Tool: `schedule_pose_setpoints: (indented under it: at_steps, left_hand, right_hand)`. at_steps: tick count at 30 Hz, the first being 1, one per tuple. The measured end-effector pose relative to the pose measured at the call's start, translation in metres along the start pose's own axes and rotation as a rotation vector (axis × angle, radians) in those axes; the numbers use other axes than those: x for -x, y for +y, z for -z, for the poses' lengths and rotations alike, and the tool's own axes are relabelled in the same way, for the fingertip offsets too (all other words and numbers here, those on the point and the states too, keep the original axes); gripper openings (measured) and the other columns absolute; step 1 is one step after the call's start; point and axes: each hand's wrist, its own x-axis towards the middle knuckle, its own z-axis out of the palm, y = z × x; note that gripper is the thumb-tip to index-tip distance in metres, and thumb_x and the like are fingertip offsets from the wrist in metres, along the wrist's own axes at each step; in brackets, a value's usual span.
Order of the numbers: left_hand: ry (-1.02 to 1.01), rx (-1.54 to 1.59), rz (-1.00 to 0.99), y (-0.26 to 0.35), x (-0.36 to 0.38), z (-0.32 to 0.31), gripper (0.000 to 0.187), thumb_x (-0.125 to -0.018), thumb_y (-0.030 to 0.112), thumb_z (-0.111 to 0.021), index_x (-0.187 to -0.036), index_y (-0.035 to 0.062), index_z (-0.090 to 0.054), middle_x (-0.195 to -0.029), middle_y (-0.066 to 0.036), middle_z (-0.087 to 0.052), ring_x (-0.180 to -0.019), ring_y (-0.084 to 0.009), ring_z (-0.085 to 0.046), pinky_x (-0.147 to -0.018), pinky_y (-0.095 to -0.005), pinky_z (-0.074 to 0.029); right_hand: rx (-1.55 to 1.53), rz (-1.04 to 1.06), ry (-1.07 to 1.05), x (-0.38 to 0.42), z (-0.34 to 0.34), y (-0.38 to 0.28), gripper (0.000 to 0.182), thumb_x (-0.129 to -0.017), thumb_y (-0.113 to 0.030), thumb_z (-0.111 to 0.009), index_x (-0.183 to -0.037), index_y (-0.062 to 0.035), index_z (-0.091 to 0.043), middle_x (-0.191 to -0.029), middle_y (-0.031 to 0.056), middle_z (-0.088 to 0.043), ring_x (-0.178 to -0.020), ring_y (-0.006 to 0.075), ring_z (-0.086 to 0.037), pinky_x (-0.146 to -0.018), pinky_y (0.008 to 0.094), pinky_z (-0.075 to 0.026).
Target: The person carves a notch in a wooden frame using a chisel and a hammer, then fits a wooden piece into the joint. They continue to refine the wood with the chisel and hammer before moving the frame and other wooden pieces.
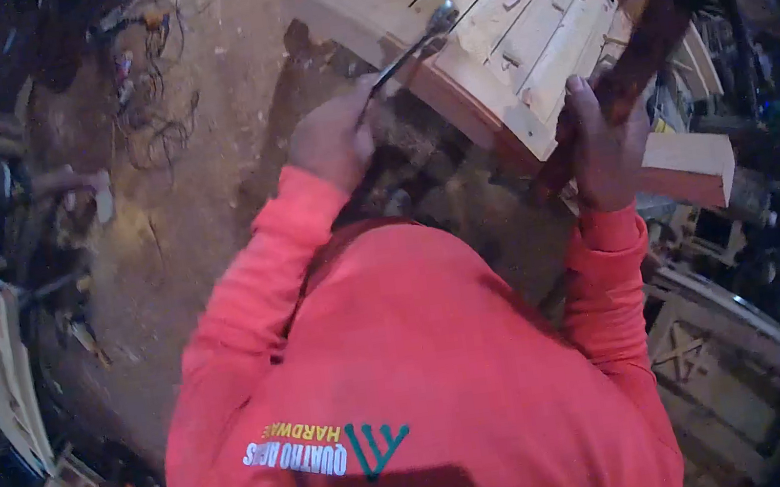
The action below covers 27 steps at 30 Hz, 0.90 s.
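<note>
The left grip (pixel 332 143), left of centre, clasps a slim metal tool (pixel 427 37) slanting up and right toward the slatted bench (pixel 561 48) at upper right, while the right grip (pixel 608 141), nearer the bench's lower corner, clenches a thick, dark tool (pixel 645 45) angled likewise.

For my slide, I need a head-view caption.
Left hand holds a metal tool, right hand a dark handle, beside wooden boards.

Holds a slim metal tool (pixel 411 51) in the left hand (pixel 330 145); grips a dark-handled tool (pixel 645 50), perhaps a hammer, in the right hand (pixel 610 147), beside slatted woodwork (pixel 541 41).
</note>
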Motion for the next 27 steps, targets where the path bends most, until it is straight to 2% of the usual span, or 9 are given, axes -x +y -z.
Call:
schedule_pose_setpoints:
  at_steps: [2,3,7,10,13,16,19,24,27]
  left_hand:
    - [0.270,0.222,-0.024,0.011,-0.003,0.023,0.031,-0.100,0.020,-0.058,-0.130,0.0154,-0.065,-0.089,-0.023,-0.070,-0.072,-0.0394,-0.069,-0.064,-0.0484,-0.053]
    - [0.255,0.213,0.079,0.004,-0.001,0.033,0.031,-0.100,0.022,-0.061,-0.129,0.0142,-0.066,-0.090,-0.022,-0.071,-0.071,-0.0392,-0.068,-0.065,-0.0479,-0.052]
    - [0.210,0.175,0.290,-0.053,-0.008,0.046,0.029,-0.100,0.025,-0.064,-0.125,0.0109,-0.068,-0.091,-0.020,-0.071,-0.072,-0.0378,-0.066,-0.067,-0.0465,-0.051]
    - [0.061,0.027,0.204,-0.075,-0.020,0.050,0.031,-0.101,0.031,-0.065,-0.119,0.0058,-0.072,-0.099,-0.019,-0.075,-0.086,-0.0292,-0.073,-0.079,-0.0406,-0.055]
    - [-0.228,-0.090,0.234,-0.054,-0.051,0.061,0.034,-0.100,0.037,-0.066,-0.113,0.0059,-0.073,-0.094,-0.018,-0.075,-0.084,-0.0328,-0.073,-0.078,-0.0413,-0.055]
    - [-0.326,-0.036,0.036,-0.048,-0.108,0.036,0.034,-0.098,0.041,-0.065,-0.106,0.0086,-0.070,-0.090,-0.021,-0.072,-0.085,-0.0407,-0.070,-0.072,-0.0515,-0.052]
    - [-0.421,-0.027,-0.146,-0.024,-0.182,0.004,0.034,-0.096,0.041,-0.068,-0.103,0.0092,-0.075,-0.093,-0.016,-0.075,-0.086,-0.0364,-0.072,-0.078,-0.0449,-0.055]
    - [-0.682,-0.147,-0.270,0.013,-0.276,-0.071,0.033,-0.090,0.045,-0.070,-0.104,0.0153,-0.077,-0.100,-0.014,-0.076,-0.093,-0.0357,-0.072,-0.084,-0.0476,-0.055]
    - [-0.622,-0.198,-0.388,0.010,-0.304,-0.114,0.031,-0.090,0.043,-0.070,-0.103,0.0159,-0.078,-0.102,-0.015,-0.075,-0.095,-0.0357,-0.071,-0.086,-0.0491,-0.055]
  right_hand:
    - [-0.042,-0.055,-0.028,0.004,0.016,0.012,0.020,-0.097,-0.019,-0.069,-0.098,-0.0022,-0.059,-0.073,0.0027,-0.060,-0.063,0.0140,-0.056,-0.060,0.0330,-0.046]
    - [0.068,0.004,0.030,0.019,0.016,0.031,0.020,-0.095,-0.019,-0.071,-0.100,-0.0028,-0.061,-0.076,0.0016,-0.060,-0.067,0.0125,-0.056,-0.062,0.0311,-0.046]
    - [0.059,-0.357,-0.056,0.067,0.008,0.082,0.023,-0.093,-0.021,-0.074,-0.101,-0.0023,-0.063,-0.079,0.0006,-0.060,-0.070,0.0102,-0.055,-0.064,0.0292,-0.045]
    - [0.017,-0.509,-0.066,0.101,-0.008,0.116,0.024,-0.093,-0.021,-0.073,-0.102,-0.0019,-0.063,-0.079,0.0011,-0.059,-0.068,0.0100,-0.055,-0.061,0.0291,-0.046]
    - [-0.098,-0.624,-0.011,0.112,-0.024,0.106,0.025,-0.094,-0.020,-0.072,-0.106,-0.0014,-0.062,-0.078,0.0022,-0.060,-0.065,0.0111,-0.057,-0.056,0.0294,-0.047]
    - [-0.231,-0.654,0.058,0.098,-0.029,0.091,0.027,-0.095,-0.021,-0.071,-0.110,-0.0011,-0.060,-0.078,0.0030,-0.060,-0.063,0.0125,-0.058,-0.053,0.0296,-0.049]
    - [-0.299,-0.622,0.075,0.072,-0.031,0.093,0.026,-0.096,-0.022,-0.070,-0.109,-0.0018,-0.059,-0.078,0.0029,-0.060,-0.060,0.0125,-0.058,-0.053,0.0294,-0.051]
    - [-0.461,-0.610,0.006,0.012,-0.029,0.108,0.027,-0.095,-0.026,-0.070,-0.105,-0.0035,-0.059,-0.077,0.0022,-0.059,-0.060,0.0119,-0.059,-0.054,0.0297,-0.051]
    - [-0.585,-0.614,-0.012,-0.021,-0.029,0.127,0.029,-0.094,-0.029,-0.071,-0.103,-0.0039,-0.059,-0.076,0.0018,-0.059,-0.059,0.0121,-0.059,-0.054,0.0304,-0.051]
